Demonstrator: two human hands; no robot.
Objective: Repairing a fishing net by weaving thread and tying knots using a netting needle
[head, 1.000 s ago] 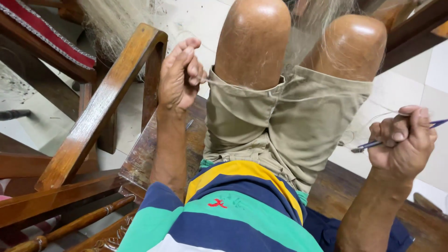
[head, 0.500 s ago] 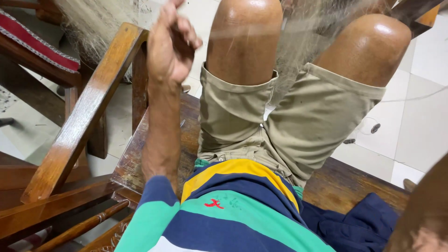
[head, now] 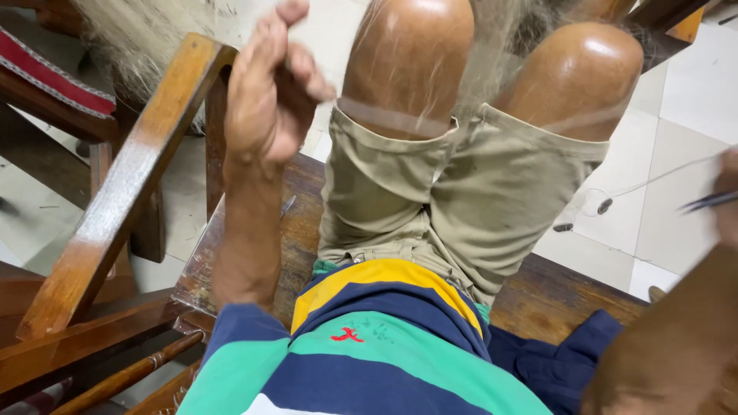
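I sit on a wooden bench [head: 292, 230] with a fine, pale fishing net [head: 492, 69] draped over my bare knees. My left hand [head: 269, 100] is raised above the left armrest [head: 131, 192], beside my left knee. Its fingers are pinched together on a strand of the net. My right hand [head: 727, 201] shows only at the right edge of the view and holds a thin dark netting needle [head: 703, 203]. A pale thread [head: 661, 175] runs from that needle toward my right knee. My right forearm [head: 669, 338] fills the lower right corner.
A bundle of the same netting [head: 131, 38] hangs at the upper left, over a chair with a red cushion [head: 54, 84]. A dark blue cloth [head: 561, 361] lies on the bench by my right hip. White floor tiles [head: 684, 107] show on the right.
My left hand has risen from beside my thigh to above knee height, still pinched. My right hand swung out to the right edge of view with the needle.
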